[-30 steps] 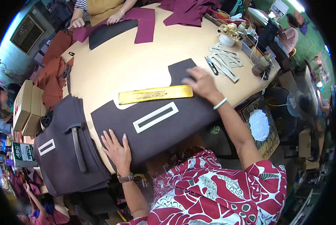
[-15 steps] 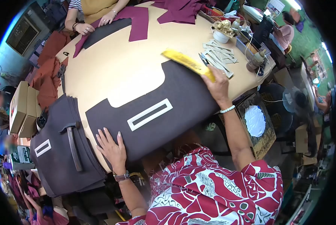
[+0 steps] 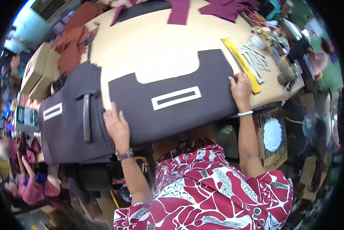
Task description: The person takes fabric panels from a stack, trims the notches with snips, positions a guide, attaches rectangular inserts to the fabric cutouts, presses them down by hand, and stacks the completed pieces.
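Observation:
A dark cloth panel point(image 3: 214, 84) lies on the pale table point(image 3: 160, 38), with a notch cut in its far edge. On it rests a white rectangular frame piece point(image 3: 176, 98) with a long slot. My left hand point(image 3: 117, 128) lies at the panel's left edge, fingers spread, holding nothing. At the panel's right edge is my right hand point(image 3: 241, 90), its fingers curled on the cloth edge; whether it pinches the cloth is unclear. A yellow strip point(image 3: 241, 65) lies just beyond my right hand, not held.
A dark cloth stack point(image 3: 70, 130) at the left bears a hammer point(image 3: 87, 115) and a second white frame point(image 3: 52, 111). Pale templates point(image 3: 256, 61) lie right of the strip. A co-worker's hands point(image 3: 124, 3) touch maroon cloth point(image 3: 178, 11) at the far edge.
My right hand has let go of the yellow strip, which now lies at the right, and has come to the panel's right edge. The view has shifted, and my left hand is at the panel's left edge.

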`<state>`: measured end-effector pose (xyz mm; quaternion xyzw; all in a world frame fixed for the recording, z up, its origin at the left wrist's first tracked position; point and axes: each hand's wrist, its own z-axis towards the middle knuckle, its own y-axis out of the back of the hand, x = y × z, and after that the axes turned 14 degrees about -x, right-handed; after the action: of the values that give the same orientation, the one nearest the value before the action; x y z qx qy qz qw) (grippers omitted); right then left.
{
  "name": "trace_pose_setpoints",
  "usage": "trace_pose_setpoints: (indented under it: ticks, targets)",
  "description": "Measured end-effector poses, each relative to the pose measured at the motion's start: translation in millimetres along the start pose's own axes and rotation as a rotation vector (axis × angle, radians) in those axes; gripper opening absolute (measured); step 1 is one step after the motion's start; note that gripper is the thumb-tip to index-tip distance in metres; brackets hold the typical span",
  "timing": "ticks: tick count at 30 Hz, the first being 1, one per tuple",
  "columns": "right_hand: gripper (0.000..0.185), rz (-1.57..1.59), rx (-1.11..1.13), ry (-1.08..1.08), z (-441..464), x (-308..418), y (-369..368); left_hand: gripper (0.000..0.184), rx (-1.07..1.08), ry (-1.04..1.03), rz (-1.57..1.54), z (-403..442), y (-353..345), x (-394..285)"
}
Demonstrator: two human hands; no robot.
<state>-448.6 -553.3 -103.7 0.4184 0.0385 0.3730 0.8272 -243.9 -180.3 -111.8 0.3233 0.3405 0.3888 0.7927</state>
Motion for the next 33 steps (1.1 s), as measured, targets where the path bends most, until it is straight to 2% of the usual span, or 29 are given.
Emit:
trace_pose_setpoints:
  ticks: [1,3,4,6,7,9,13,14,15,17,18,19,20,21,23,26,30,33]
  targets:
    - [0.021,0.047,0.039,-0.017,2,-2,-7,0.036,0.068,-0.018,0.02,-1,2,1]
    - [0.019,0.121,0.05,-0.006,6,-7,-19,0.029,-0.081,-0.041,-0.15,-10,-9,8]
    - [0.018,0.226,0.116,-0.132,12,4,-10,0.028,-0.084,-0.015,-0.203,-8,-4,7]
    - [0.014,0.533,0.204,-0.167,23,6,-9,0.026,-0.139,0.021,-0.354,-3,2,9]
    - [0.02,0.735,0.334,-0.269,28,4,-14,0.026,-0.124,0.126,-0.536,3,13,8]
    - [0.033,1.047,0.385,-0.271,41,47,11,0.027,-0.191,0.261,-0.753,16,41,9]
    - [0.056,1.224,0.337,-0.096,60,128,25,0.035,-0.325,0.153,-0.488,58,110,54]
    - [0.056,1.297,0.417,-0.064,63,146,19,0.04,-0.335,0.095,-0.371,71,123,78]
    - [0.05,1.196,0.297,0.131,64,167,11,0.043,-0.339,0.049,-0.312,84,137,95]
    - [0.039,1.194,0.422,0.147,61,211,2,0.045,-0.355,-0.001,-0.082,113,152,148]
    - [0.039,1.229,0.416,0.168,54,237,-2,0.046,-0.388,-0.063,0.025,130,154,182]
    - [0.041,1.254,0.413,0.199,47,260,-15,0.047,-0.406,-0.027,0.154,144,159,204]
    - [0.044,1.319,0.565,0.084,38,288,-8,0.048,-0.391,-0.044,0.277,160,165,233]
    - [0.049,1.29,0.496,0.236,30,309,-27,0.05,-0.401,-0.04,0.327,173,167,259]
    - [0.056,1.315,0.584,0.255,11,352,-38,0.05,-0.329,-0.037,0.507,202,167,317]
    - [0.059,1.333,0.579,0.275,-13,403,-62,0.056,-0.206,0.183,0.702,223,165,329]
    - [0.064,1.165,0.558,0.326,-32,438,-80,0.074,-0.192,0.359,0.817,239,138,350]
    - [0.064,1.13,0.646,0.302,-42,449,-78,0.077,-0.243,0.436,0.67,231,110,342]
